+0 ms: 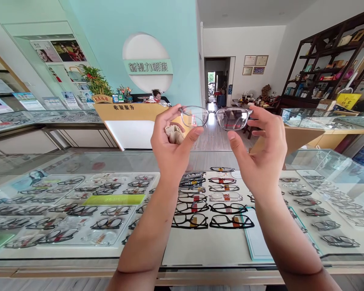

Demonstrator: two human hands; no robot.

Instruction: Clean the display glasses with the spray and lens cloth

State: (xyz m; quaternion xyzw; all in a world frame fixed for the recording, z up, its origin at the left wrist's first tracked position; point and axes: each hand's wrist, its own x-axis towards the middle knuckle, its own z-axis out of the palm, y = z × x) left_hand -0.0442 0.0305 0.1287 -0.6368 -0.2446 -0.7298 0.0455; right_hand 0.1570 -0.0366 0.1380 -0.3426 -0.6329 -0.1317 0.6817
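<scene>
Both arms are stretched out over the glass counter, raising a pair of eyeglasses point(212, 112) with a thin clear-grey frame. My left hand point(172, 141) grips the left end of the frame between fingers and thumb. A crumpled beige cloth point(175, 134) is tucked in that same palm. On the other side, my right hand point(262, 145) pinches the right end of the frame, its thumb below the lens. Small red lettering shows on the right lens. The temples are mostly hidden behind the lenses and hands.
Below my arms, a glass display counter point(172, 252) holds rows of eyeglasses, among them a black pair point(231, 221). A yellow-green strip point(114, 199) lies among them. Beyond stand a wood-topped reception desk point(139, 111), with a person seated behind it, and dark shelves point(309, 70) at right.
</scene>
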